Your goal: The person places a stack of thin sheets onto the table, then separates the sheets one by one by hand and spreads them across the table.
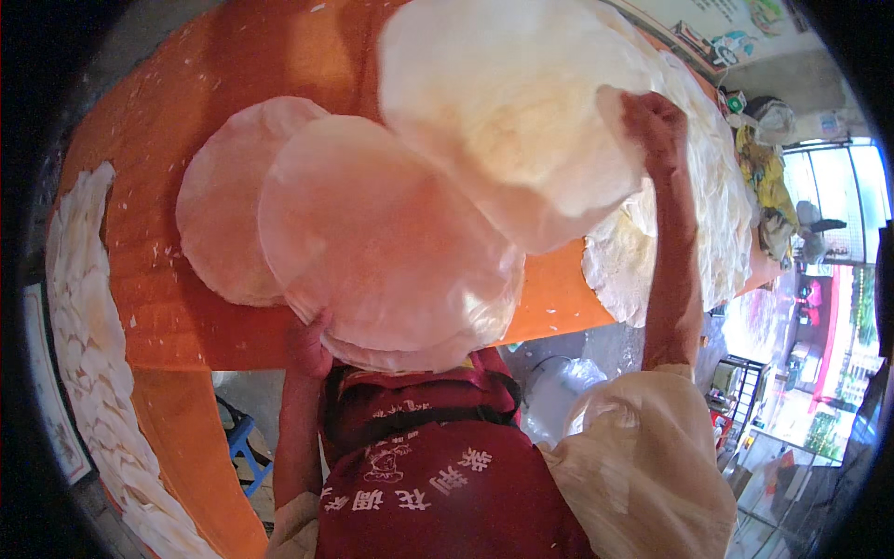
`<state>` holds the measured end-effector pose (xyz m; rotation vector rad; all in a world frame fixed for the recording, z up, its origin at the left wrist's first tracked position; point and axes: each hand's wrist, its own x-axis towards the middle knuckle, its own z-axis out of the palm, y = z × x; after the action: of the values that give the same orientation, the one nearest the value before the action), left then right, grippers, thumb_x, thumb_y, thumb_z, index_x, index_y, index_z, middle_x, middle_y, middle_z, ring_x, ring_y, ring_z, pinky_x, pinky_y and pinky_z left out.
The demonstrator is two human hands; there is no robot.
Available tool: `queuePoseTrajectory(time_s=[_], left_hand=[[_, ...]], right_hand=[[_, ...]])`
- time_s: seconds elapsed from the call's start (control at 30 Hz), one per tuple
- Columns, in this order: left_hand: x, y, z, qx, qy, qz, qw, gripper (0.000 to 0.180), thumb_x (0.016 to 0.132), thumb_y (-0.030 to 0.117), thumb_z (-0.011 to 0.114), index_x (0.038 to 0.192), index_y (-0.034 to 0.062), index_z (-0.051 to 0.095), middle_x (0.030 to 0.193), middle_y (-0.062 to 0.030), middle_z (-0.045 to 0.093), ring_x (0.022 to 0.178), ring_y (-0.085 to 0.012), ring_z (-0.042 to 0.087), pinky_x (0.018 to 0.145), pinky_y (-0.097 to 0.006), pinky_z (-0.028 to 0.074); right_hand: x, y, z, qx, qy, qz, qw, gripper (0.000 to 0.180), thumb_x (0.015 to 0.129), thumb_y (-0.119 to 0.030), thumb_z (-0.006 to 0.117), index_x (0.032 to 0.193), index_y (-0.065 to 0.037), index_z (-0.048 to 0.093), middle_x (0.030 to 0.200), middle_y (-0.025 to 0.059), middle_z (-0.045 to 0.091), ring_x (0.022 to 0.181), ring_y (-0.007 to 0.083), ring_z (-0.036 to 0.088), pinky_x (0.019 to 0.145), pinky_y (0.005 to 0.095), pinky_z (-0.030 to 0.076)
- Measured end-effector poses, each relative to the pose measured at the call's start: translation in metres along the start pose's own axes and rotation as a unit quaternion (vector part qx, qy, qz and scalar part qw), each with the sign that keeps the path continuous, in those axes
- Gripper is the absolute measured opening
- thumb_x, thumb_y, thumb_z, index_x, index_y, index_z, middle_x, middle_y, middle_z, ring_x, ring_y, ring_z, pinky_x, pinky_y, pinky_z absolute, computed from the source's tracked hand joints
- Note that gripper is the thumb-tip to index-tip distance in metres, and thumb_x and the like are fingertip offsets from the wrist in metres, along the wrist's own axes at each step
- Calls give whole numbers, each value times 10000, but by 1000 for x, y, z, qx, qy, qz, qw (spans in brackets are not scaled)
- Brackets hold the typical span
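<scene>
My left hand (312,345) is closed, its thumb over the near left edge of a thin, round, half see-through pancake-like sheet (372,214). That sheet lies on others like it at the near edge of the orange table (559,293), partly over another round sheet (228,200) to its left. At the upper right, my right hand (656,130) is raised and closed on the edge of a large pale sheet (503,112). The lower part of that sheet hangs close to the far right of the near ones. Its far part blurs into the pale sheets behind.
A thick spread of pale sheets (708,186) covers the table's right side. Overlapping folded sheets (93,307) line the left edge. Below the table are a blue stool (244,452) and a clear plastic bag (563,391). Yellow bags (764,177) sit beyond the right edge.
</scene>
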<state>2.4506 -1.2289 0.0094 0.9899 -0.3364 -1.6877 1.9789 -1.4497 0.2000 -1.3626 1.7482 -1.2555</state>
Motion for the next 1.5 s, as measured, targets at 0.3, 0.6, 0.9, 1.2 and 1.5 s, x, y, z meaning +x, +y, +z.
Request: queuePoseTrajectory(time_s=[0.3,0.6,0.9,1.2,1.5], left_hand=[[-5,-1,-3,1,48,-42,998,590,845,62,572,1380,58,323,1359,-106,431,1257,-271,419,1058,-427,344],[-6,28,81,69,-93,26,993,544,836,140,652,1307,20,407,1228,-101,531,1110,-202,527,955,-364,433],[-5,38,91,94,2,-3,996,482,882,190,599,1285,11,404,1181,-103,543,1074,-216,547,918,-365,450],[-5,37,102,105,16,8,994,456,886,256,619,1216,-20,467,1114,-104,580,975,-195,591,811,-317,496],[-5,35,90,25,34,-11,999,422,910,244,549,1239,-4,456,1122,-88,572,999,-193,576,819,-316,501]], right_hand=[[-29,71,-33,-498,237,-69,831,597,681,-432,751,1080,-13,605,983,202,645,925,374,606,809,401,487],[-228,-19,185,-38,-366,-166,915,390,737,-156,753,1078,-19,622,996,125,644,850,164,622,700,298,530],[-216,0,201,30,-454,91,886,265,809,-265,692,785,-2,677,627,-38,554,633,56,480,545,264,407],[-229,-10,215,64,-473,50,877,229,785,-213,714,882,-7,688,780,32,638,744,91,564,648,262,466],[-223,-9,219,75,-448,75,888,225,747,-193,713,838,11,691,720,129,659,687,177,623,642,304,495]])
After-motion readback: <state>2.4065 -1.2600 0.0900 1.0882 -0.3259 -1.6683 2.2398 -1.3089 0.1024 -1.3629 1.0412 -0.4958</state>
